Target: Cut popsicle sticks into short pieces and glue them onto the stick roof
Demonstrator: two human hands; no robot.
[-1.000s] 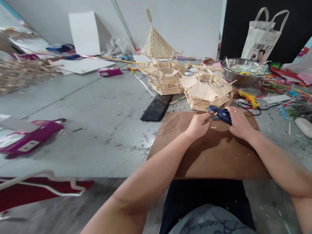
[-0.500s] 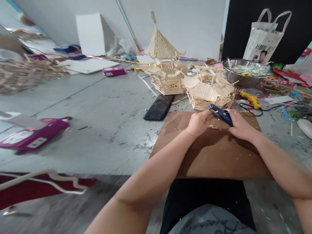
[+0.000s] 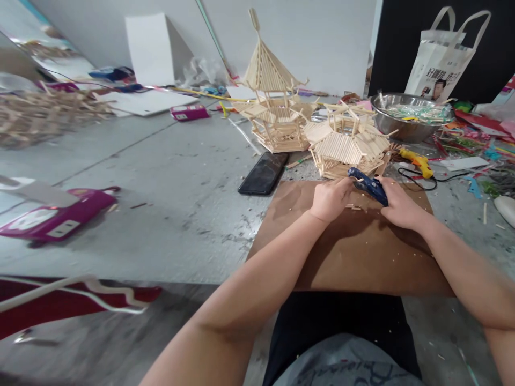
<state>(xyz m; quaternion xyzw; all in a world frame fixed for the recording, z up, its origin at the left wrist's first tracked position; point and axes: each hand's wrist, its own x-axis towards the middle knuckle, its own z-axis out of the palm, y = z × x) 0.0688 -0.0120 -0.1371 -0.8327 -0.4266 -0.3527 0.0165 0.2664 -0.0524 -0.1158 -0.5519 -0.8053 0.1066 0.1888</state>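
Note:
My right hand (image 3: 404, 206) is wrapped round a dark blue hand cutter (image 3: 370, 187), which points up and left over the brown board. At the cutter's front end my left hand (image 3: 332, 198) is closed, fingers pinched on a thin wooden stick (image 3: 358, 180) that barely shows between the hand and the tool. Short cut stick pieces (image 3: 354, 207) lie on the brown board (image 3: 346, 262) just below, with small crumbs scattered around. Right behind the hands stands a low model pavilion of wooden sticks (image 3: 341, 147).
A taller stick pagoda (image 3: 277, 115) stands behind, a black phone (image 3: 263, 174) in front of it. To the right are a yellow glue gun (image 3: 418, 163) with its cord, a metal bowl (image 3: 396, 128) and loose craft scraps. A purple power strip (image 3: 60, 220) lies left.
The whole view has shifted slightly as the head moved. Both hands keep their hold on the cutter and the stick, with hardly any movement of their own.

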